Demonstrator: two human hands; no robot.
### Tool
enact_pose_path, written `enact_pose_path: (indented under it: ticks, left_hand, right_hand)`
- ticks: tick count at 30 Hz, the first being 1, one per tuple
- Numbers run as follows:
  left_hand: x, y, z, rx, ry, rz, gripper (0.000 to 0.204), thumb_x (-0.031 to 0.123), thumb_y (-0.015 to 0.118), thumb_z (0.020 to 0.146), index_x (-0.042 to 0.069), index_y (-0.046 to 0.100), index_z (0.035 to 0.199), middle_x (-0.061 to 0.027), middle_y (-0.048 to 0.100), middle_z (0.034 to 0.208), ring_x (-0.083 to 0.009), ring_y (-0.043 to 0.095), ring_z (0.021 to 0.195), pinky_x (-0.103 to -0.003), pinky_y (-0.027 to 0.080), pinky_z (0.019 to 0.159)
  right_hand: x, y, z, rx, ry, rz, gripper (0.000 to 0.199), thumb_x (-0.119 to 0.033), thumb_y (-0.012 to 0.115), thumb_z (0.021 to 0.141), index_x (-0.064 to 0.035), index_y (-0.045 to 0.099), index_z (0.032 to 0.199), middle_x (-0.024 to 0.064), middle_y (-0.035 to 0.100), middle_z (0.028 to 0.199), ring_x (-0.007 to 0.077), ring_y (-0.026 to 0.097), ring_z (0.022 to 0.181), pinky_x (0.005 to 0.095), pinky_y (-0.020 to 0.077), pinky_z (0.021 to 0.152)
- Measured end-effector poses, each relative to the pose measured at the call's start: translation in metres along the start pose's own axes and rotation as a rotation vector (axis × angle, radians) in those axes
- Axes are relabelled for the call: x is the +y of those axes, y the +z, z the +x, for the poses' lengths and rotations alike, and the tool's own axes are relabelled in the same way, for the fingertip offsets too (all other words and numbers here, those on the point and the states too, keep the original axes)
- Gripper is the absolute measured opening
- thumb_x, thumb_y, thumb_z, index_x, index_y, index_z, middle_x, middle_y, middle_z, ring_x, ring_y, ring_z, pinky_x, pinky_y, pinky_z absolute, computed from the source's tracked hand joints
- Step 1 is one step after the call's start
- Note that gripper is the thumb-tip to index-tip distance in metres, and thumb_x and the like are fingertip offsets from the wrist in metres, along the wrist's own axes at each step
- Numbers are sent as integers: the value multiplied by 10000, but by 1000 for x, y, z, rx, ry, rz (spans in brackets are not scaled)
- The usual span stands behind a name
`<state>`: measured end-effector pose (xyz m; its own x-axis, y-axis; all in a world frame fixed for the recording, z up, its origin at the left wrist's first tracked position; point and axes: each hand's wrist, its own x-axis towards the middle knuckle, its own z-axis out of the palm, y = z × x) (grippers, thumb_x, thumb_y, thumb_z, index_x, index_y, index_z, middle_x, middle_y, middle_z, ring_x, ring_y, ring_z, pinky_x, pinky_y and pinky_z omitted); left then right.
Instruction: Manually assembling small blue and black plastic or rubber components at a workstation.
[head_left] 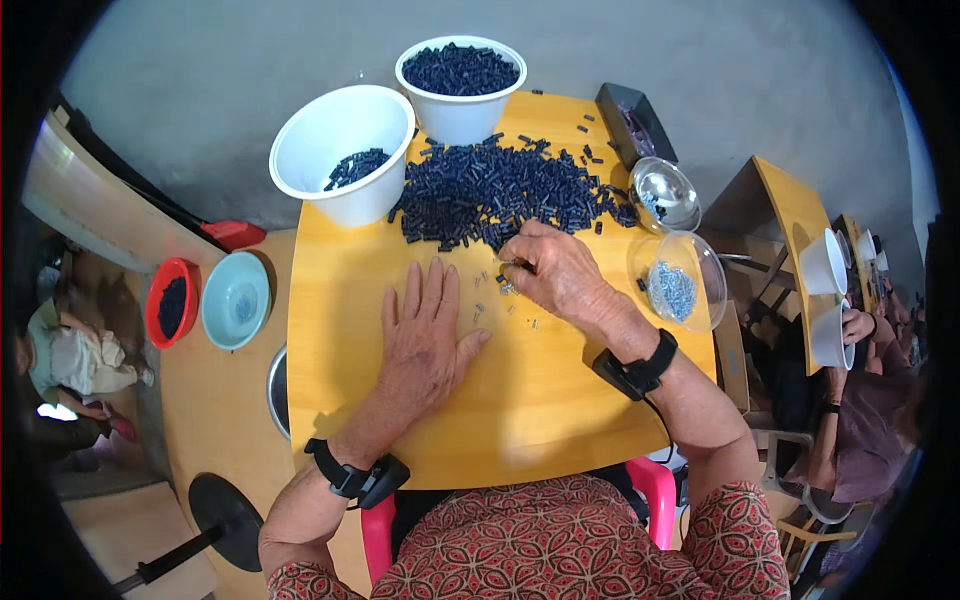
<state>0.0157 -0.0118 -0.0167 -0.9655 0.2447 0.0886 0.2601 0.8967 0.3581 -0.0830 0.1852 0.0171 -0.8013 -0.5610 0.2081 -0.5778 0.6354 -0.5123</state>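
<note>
- Nearest the camera: wearer's red patterned shirt (560, 545), at the near edge of the yellow counter (530, 430).
- Far left, off the counter: red basin (154, 305) with dark contents, pale blue basin (217, 300) just beside it.
- Counter, back left: wide white tub (292, 150), some small dark pieces in the bottom.
- Left hand (425, 345): palm down flat on bare counter, fingers spread and released, black band on the wrist.
- Back edge: full white tub (460, 118), heaped with the same dark pieces.
- Center: few tiny metal parts (479, 308) scattered between the hands.
- Behind those: big loose pile of dark pieces (490, 190), spread in front of the full tub.
- Right hand (565, 275): at the pile's near edge, fingers curled in, thumb close to index; can't tell if they grip a piece, tips mostly hidden. Black band here too.
- Right side, back to front: dark gray tray (607, 110), shiny metal bowl (685, 190), clear bowl (711, 275) with silvery-blue small parts.
- Far right: another person's hand (857, 325) at a white container (826, 335).
</note>
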Motion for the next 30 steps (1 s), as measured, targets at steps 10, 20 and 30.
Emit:
enact_pose_path:
  ticks: [10, 20, 30]
  left_hand:
    - [5, -1, 3, 7, 18, 83, 763, 434, 545, 911, -37, 271, 1446, -246, 256, 1506, -420, 213, 1408, -589, 173, 1098]
    - [3, -4, 4, 92, 22, 109, 765, 457, 520, 916, -69, 295, 1423, -267, 278, 1489, -412, 227, 1404, -590, 189, 1087]
    - [22, 15, 21, 109, 23, 86, 785, 459, 562, 889, -71, 308, 1410, -265, 297, 1479, -409, 257, 1390, -602, 222, 1066]
  right_hand:
    - [-3, 10, 12, 29, -183, -83, 141, -39, 665, 714, -47, 628, 850, 111, 556, 822, 312, 598, 856, 424, 505, 726]
    - [-4, 25, 42, -2, -251, -110, 53, -59, 610, 751, -35, 588, 792, 139, 584, 828, 346, 602, 835, 434, 502, 720]
    - [-17, -18, 12, 187, 26, 215, 59, -46, 642, 744, -36, 585, 753, 122, 588, 716, 302, 598, 652, 374, 490, 597]
